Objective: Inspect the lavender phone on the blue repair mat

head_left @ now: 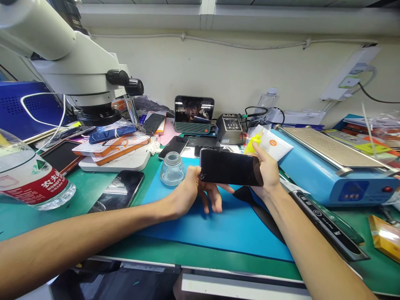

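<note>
I hold a black smartphone [230,167] sideways above the blue work mat [218,229], screen toward me. My left hand [195,192] pinches its left end, thumb on the edge and fingers curled beneath. My right hand [266,171] wraps round its right end from behind. A small cracked spot shows near the phone's lower left corner. A small clear glass jar [172,168] stands on the mat just left of my left hand.
A microscope [78,62] stands at the back left over a white base with phone boxes. A water bottle [31,179] sits at far left, another phone [118,191] lies on the green mat. A blue heating machine [331,166] is at right, a dark tester [328,223] before it.
</note>
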A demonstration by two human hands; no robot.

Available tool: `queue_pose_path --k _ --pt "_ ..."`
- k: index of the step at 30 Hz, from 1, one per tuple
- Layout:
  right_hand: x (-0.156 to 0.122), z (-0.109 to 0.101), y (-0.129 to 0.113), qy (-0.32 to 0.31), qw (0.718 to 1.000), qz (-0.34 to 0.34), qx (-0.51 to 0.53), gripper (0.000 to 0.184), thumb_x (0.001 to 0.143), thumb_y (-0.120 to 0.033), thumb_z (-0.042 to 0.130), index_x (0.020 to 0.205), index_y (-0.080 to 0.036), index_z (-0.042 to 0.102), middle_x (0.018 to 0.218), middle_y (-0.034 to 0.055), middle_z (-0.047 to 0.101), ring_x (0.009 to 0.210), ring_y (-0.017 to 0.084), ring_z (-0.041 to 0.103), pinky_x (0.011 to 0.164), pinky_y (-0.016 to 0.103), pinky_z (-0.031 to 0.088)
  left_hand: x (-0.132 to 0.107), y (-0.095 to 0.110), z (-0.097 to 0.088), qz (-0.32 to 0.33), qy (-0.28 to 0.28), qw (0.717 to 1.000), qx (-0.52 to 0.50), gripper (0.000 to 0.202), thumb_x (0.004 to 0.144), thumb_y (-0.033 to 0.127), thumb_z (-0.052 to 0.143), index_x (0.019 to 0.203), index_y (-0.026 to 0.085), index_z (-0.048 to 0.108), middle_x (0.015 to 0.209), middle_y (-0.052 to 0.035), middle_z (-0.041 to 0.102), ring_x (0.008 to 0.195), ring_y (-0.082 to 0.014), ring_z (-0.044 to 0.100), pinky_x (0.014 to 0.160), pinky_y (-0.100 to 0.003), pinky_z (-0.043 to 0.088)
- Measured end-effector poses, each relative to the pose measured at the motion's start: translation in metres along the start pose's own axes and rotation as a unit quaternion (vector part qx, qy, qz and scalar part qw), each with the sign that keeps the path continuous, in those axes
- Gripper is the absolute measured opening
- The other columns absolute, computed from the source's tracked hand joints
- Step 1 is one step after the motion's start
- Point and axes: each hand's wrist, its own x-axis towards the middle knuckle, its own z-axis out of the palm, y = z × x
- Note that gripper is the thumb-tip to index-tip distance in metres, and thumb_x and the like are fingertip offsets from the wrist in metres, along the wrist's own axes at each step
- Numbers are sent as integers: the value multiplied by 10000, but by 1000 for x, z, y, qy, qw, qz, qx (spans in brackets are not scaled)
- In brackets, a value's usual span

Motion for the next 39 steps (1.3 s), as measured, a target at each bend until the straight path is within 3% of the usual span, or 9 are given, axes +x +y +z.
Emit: queue_pose_path --k 3,6,17,21,26,29,33,36,39 --pt "-3 -1 -4 -17 997 78 -10 415 949 -541 607 759 -185 706 656 56 667 815 202 733 881 338 627 3 -2 1 -12 51 998 -28 589 1054 475 146 1037 107 605 876 -156 700 635 -220 656 516 -332 585" --pt "-4 -2 -6 -47 994 99 -24 607 994 -652 489 889 -131 780 936 125 773 1060 228 746 1052 354 591 6 2 1 -39 79 995 -51 531 1073 467 205 1186 109 580 1033 -145 704 691 -228 704 574 -387 639" --pt "-12 -1 -20 -26 989 125 70 711 1040 -681 301 1049 -136 756 1019 155 770 1029 265 762 1031 481 604 7 6 2 -75 37 989 -119 615 1116 523 291 1398 51 567 1335 -260 669 837 -234 759 645 -315 663" --pt "-13 -1 -22 -25 987 132 93 722 1040 -687 271 1060 -144 747 1058 152 767 1029 270 761 1040 505 596 7 10 5 -86 63 988 -115 535 1108 490 408 1471 135 578 1493 -196 589 1024 -268 762 689 -328 684" --pt "-12 -5 -21 -31 983 137 115 751 1044 -692 218 1114 -152 735 1121 145 760 1099 267 744 1071 507 578 8 18 5 -94 103 980 -140 408 1084 379 540 1365 89 599 1318 -206 701 1130 -272 745 841 -283 673" --pt "-8 -12 -18 -54 984 137 104 760 1045 -694 203 1169 -164 733 1161 143 754 1098 262 741 1067 505 572 7 21 3 -114 76 982 -131 419 1043 341 618 1395 122 559 1323 -205 699 1054 -277 767 773 -255 669" --pt "-3 -19 -16 -77 979 165 93 816 1057 -679 113 1264 -155 703 1145 141 756 964 233 755 963 459 603 1 23 4 -153 -41 970 -184 500 971 220 632 1453 110 558 1317 -244 690 1091 -299 756 788 -263 660" --pt "-3 -16 -17 -79 975 181 102 843 1056 -678 73 1295 -129 667 1127 152 756 815 213 742 807 389 612 -6 26 8 -176 -124 950 -227 661 925 161 652 1558 184 463 1440 -247 614 1197 -347 710 887 -344 652" --pt "-7 -8 -18 -76 972 194 107 859 1054 -668 31 1341 -113 620 1159 171 745 750 205 721 711 353 589 -12 30 14 -219 -119 935 -254 835 869 92 636 1636 241 342 1518 -215 561 1316 -385 633 1020 -473 614"
